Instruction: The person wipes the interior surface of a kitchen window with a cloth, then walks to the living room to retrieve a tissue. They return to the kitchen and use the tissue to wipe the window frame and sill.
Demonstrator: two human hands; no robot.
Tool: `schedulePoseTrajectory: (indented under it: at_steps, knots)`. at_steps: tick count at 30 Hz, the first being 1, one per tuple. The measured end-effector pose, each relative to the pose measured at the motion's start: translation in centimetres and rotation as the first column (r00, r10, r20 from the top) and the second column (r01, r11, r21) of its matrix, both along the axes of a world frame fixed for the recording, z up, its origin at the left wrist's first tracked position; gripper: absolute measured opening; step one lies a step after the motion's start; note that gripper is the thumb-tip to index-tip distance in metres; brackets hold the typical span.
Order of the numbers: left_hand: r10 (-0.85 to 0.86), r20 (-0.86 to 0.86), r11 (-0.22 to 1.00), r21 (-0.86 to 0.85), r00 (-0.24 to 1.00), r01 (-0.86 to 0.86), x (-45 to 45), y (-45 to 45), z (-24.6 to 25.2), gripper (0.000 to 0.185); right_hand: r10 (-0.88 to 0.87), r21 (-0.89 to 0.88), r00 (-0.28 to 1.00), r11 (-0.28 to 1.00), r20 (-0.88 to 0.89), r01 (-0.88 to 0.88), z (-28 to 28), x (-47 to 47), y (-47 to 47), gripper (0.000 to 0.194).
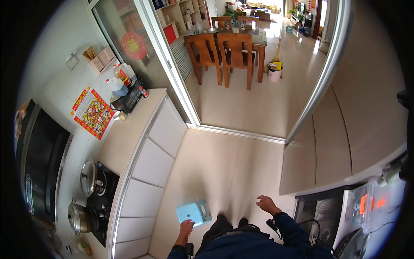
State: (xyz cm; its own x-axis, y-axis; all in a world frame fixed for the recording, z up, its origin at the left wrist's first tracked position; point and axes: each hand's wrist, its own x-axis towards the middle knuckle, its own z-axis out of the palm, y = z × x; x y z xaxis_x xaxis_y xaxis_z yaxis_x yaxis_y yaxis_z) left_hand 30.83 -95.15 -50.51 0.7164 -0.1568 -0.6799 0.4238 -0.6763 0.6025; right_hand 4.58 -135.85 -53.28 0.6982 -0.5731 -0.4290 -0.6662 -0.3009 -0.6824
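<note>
My left hand (186,227), its fingers curled, overlaps the near edge of a light blue plastic stool (188,211) low by my feet. Whether the hand touches the stool cannot be told from this angle. A slot like a handle runs along the stool's right side. My right hand (267,204) hangs over the floor with its fingers loosely bent and apart, holding nothing. Dark devices are strapped near both wrists.
On the left, a counter (124,139) carries a gas hob (108,184), a steel pot (79,217) and a lidded pan (88,178). A sliding-door track (239,132) crosses the floor ahead. Beyond are wooden chairs (235,48). Right: cabinets (299,165) and a clear plastic box (383,204).
</note>
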Motion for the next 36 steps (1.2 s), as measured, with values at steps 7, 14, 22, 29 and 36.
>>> schedulePoseTrajectory:
  at_steps: [7, 14, 22, 29, 36]
  knots:
    - [-0.972, 0.164, 0.229, 0.523, 0.166, 0.821, 12.8, -1.7, -7.9, 0.044, 0.014, -0.044, 0.999, 0.999, -0.041, -0.016, -3.1, 4.0, -6.7, 0.041]
    - [0.173, -0.271, 0.974, -0.094, 0.947, -0.205, 27.8, -23.1, -8.2, 0.040, -0.182, -0.165, 0.974, 0.973, -0.133, 0.159, -2.5, 7.5, -16.8, 0.036]
    - [-0.527, 0.268, 0.791, -0.191, 0.806, 0.581, 39.0, -45.1, -11.8, 0.027, -0.272, -0.168, 0.945, 0.955, -0.182, 0.243, -4.8, 13.6, -26.8, 0.039]
    - [-0.512, 0.209, 0.809, -0.207, 0.833, 0.550, 42.4, -53.1, -10.6, 0.026, -0.191, -0.064, 0.968, 0.981, -0.165, 0.183, -7.4, 17.1, -39.3, 0.042]
    - [-0.570, 0.144, 0.786, -0.192, 0.809, 0.588, 47.3, -64.6, -10.1, 0.051, -0.398, -0.200, 0.915, 0.894, 0.061, 0.402, -3.1, 22.9, -52.2, 0.038]
